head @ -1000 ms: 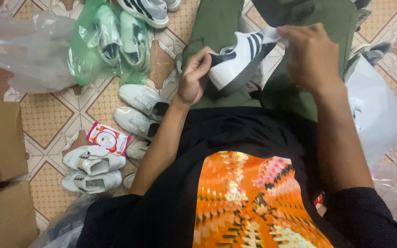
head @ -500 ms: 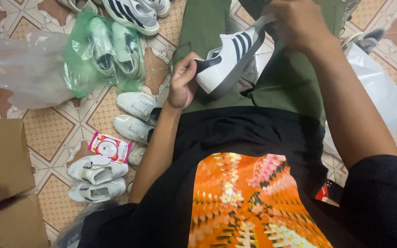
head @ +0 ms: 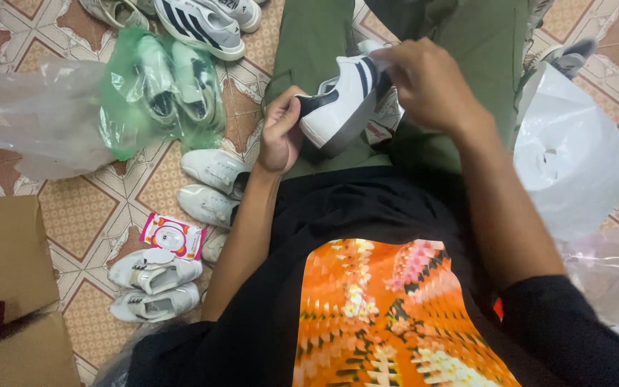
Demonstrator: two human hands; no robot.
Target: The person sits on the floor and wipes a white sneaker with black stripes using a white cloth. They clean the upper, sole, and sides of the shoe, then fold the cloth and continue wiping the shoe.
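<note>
- Left hand (head: 281,132) is gripping the heel end of a white sneaker (head: 339,104), fingers curled shut around it, over the lap at 12 o'clock.
- Right hand (head: 431,86) is pinching the sneaker's toe end, fingers closed on it.
- Sneaker: smooth white upper, dark stripes on the side, dark heel patch, thick pale sole, tilting toe-up to the right.
- Green translucent plastic bag (head: 162,93), crinkly, is holding a pair of shoes at 10 o'clock.
- Clear plastic bag (head: 30,118) is lying just left of it.
- White sneakers (head: 213,186) are sitting on the patterned floor tiles (head: 94,208) at 9 o'clock.
- White plastic bag (head: 574,154), glossy, is lying at 3 o'clock.
- Brown cardboard box (head: 5,287) is sitting at 8 o'clock.
</note>
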